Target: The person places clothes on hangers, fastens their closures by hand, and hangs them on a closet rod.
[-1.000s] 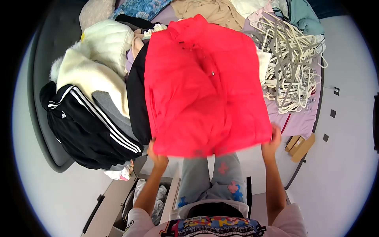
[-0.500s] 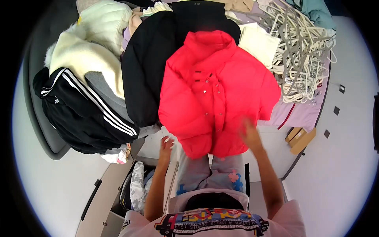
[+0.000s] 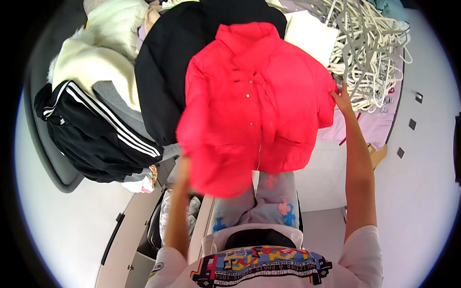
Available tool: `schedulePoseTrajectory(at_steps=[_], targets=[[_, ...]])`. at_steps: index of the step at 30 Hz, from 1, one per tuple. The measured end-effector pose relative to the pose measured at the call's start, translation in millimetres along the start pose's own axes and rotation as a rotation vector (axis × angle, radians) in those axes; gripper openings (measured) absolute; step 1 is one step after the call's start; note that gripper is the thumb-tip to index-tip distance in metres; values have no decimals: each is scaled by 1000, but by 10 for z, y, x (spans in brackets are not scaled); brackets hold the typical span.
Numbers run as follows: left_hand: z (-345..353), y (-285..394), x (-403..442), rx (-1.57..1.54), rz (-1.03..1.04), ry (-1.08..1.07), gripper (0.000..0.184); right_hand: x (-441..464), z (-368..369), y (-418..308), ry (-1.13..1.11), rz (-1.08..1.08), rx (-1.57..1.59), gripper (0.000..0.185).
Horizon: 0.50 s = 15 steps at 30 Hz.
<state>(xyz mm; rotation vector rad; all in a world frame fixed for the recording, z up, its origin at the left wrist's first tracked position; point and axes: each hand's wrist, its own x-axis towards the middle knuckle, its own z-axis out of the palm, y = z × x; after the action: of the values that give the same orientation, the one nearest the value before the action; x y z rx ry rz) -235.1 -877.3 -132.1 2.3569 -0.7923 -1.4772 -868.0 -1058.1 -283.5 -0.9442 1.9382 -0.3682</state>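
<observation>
A red puffer jacket (image 3: 288,101) lies front up, its collar away from me and its lower left part lifted and blurred. My left hand (image 3: 184,165) is at that lifted part, holding the fabric; its fingers are smeared and partly hidden behind the jacket. At the outer edge of the sleeve on the right, my right hand (image 3: 341,100) is open, thumb and forefinger apart, touching the red fabric. Under the jacket is a black garment (image 3: 165,72). Close beyond my right hand is a heap of white and grey hangers (image 3: 370,62).
To the left are a black jacket with white stripes (image 3: 96,129), a cream fluffy garment (image 3: 91,67) and a white quilted one (image 3: 115,21). A folded white knit (image 3: 311,36) sits beside the hangers. Below left, an open drawer or cabinet holds a bag (image 3: 165,216).
My right hand has moved up and outward from the jacket's hem to its sleeve. My left hand has moved left and up to the jacket, whose lower left part has lifted. The view has shifted slightly.
</observation>
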Motion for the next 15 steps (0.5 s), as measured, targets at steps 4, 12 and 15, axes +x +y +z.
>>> schedulePoseTrajectory(at_steps=[4,12,15], targets=[[-1614,1453,-192,237,182,-93,30,-171,62,50,222,-366,-555,71],[-821,2612,-389,856,682,551,23,-694,281,-36,41,-148,158,19],[438,2086,-141,826,657,65,42,-1179,218,-772,54,-198,126,22]])
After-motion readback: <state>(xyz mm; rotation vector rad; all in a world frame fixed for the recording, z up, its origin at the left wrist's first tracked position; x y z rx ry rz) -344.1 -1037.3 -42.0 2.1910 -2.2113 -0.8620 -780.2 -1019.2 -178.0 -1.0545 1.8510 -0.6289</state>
